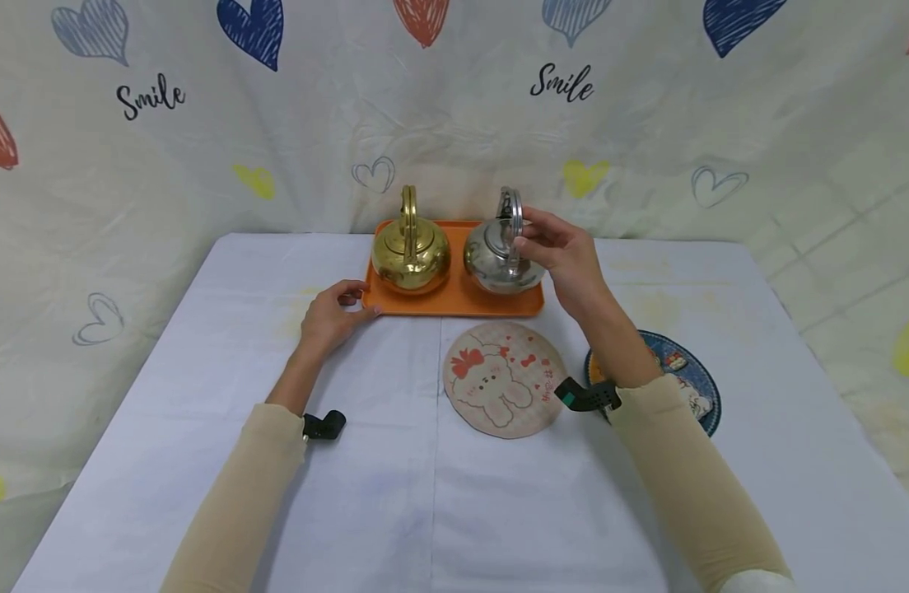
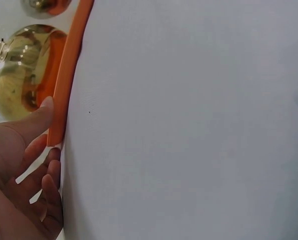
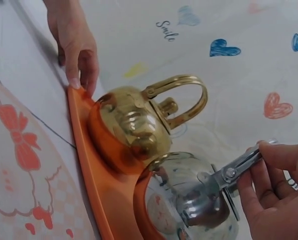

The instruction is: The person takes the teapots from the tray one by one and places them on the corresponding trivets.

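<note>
A gold teapot (image 1: 412, 257) and a silver teapot (image 1: 491, 262) stand side by side on an orange tray (image 1: 454, 305) at the back of the table. My right hand (image 1: 569, 259) pinches the upright handle of the silver teapot between thumb and fingers, as the right wrist view also shows. At the tray's left front corner, my left hand (image 1: 334, 317) grips the rim, thumb on top and fingers curled at the outer side. The gold teapot (image 2: 31, 70) is near that thumb in the left wrist view, its own handle untouched.
A round mat (image 1: 499, 387) with a bunny drawing lies in front of the tray. Right of it, a blue patterned round plate or mat (image 1: 710, 395) is partly hidden under my right forearm. A white cloth (image 1: 373, 511) covers the table; a heart-printed curtain (image 1: 454, 107) hangs behind.
</note>
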`<state>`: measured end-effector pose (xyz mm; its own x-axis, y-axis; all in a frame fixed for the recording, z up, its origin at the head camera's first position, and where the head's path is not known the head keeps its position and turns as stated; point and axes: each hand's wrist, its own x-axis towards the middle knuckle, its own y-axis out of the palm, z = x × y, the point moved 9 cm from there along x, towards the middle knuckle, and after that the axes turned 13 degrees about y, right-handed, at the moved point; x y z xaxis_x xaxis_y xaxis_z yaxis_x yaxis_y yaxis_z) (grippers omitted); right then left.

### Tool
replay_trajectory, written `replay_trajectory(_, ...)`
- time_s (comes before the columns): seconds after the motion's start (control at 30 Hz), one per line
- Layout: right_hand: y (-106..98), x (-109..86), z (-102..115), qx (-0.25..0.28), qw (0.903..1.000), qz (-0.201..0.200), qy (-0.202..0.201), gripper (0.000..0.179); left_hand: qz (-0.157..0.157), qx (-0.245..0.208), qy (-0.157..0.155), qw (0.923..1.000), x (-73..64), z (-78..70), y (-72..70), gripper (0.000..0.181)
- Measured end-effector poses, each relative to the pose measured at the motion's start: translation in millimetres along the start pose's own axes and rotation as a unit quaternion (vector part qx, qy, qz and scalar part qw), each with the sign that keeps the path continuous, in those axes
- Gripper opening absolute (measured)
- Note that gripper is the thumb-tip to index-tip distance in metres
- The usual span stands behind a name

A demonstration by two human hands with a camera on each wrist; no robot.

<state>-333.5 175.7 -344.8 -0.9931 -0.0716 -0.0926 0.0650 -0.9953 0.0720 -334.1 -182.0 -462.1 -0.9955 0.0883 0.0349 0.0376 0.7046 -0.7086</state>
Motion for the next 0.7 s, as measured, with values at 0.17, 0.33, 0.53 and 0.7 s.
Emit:
replay_trajectory(0.17,-5,-3.3,2,0.001,1.0,-0.004,0.0,0.045,-0.003,-0.004,-0.004,1.0,-1.2,1.2,-0.7,0.057)
replay_trajectory(0.33,-12,-6.7,3,-0.004,0.9999,-0.012,0.003,0.045,-0.001,-0.007,0.001,1.0,-2.4,0.7,-1.0,0.057)
replay_trajectory(0.53,-20,-11.0,6,0.003,0.9998,-0.018,-0.003,0.044,-0.001,-0.01,0.014,0.9999,-2.6,-2.8,-1.5,0.056)
replay_trajectory(0.7,-25,-15.9,10,0.013,0.9997,-0.018,-0.009,0.043,-0.002,-0.012,0.013,0.9999,-2.3,-3.2,-1.8,0.055)
